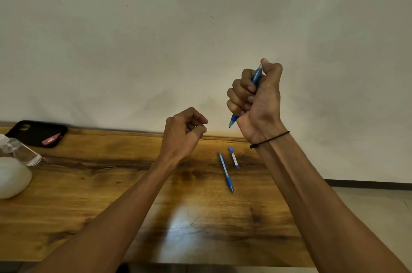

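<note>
My right hand (pixel 256 96) is raised above the wooden table (pixel 111 194) and grips a blue pen (pixel 256 76) in a fist, tip pointing down, thumb on the top end. My left hand (pixel 184 132) hovers to its left with fingers curled; whether it pinches something small I cannot tell. A second blue pen (pixel 226 172) lies on the table below the hands. Beside it lies a short blue tube with a white label (pixel 233 158).
A black phone (pixel 36 133) lies face down at the table's far left corner. A clear plastic bottle (pixel 21 150) lies on its side near it, next to a white rounded object (pixel 12 178). A pale wall stands behind the table; floor shows at right.
</note>
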Demonstrator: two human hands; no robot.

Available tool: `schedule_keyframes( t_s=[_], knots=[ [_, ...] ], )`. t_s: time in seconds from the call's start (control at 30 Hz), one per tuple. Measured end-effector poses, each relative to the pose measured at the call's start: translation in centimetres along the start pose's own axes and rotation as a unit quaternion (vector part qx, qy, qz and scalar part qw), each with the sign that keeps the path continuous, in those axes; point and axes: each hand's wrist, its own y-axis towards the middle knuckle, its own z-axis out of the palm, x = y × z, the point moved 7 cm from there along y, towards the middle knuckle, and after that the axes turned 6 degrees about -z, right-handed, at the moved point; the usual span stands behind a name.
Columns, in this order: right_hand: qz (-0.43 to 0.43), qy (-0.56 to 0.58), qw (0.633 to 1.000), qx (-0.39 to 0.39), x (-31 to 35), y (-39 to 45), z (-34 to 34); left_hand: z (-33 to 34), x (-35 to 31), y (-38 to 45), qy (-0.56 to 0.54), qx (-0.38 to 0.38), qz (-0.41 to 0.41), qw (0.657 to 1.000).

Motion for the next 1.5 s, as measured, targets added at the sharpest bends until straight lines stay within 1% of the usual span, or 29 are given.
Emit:
schedule_keyframes(
  t_s=[0.2, 0.33, 0.7, 1.33, 1.4, 1.5],
  knots=[
    [0.001, 0.007, 1.000, 0.009, 0.4, -0.2, 0.7, -0.1, 0.3, 0.1, -0.070, -0.013, -0.024, 0.997],
    [0.003, -0.005, 1.000, 0.005, 0.7, -0.3, 0.8, 0.0, 0.4, 0.2, -0.096, -0.017, -0.035, 0.995],
    [-0.003, -0.046, 0.999, 0.007, 1.1, -0.3, 1.4, 0.6, 0.3, 0.1, -0.121, -0.009, -0.033, 0.992],
    [0.007, -0.036, 0.999, -0.003, 1.4, -0.4, 1.9, 0.7, 0.0, 0.3, -0.159, -0.009, -0.035, 0.987],
    [0.006, -0.039, 0.999, -0.003, 1.4, -0.4, 1.9, 0.7, -0.1, 0.3, -0.172, -0.009, -0.042, 0.984],
    [0.007, -0.044, 0.999, -0.005, 1.5, -0.4, 1.9, 0.8, 0.0, 0.1, -0.226, -0.004, -0.068, 0.972]
  ],
)
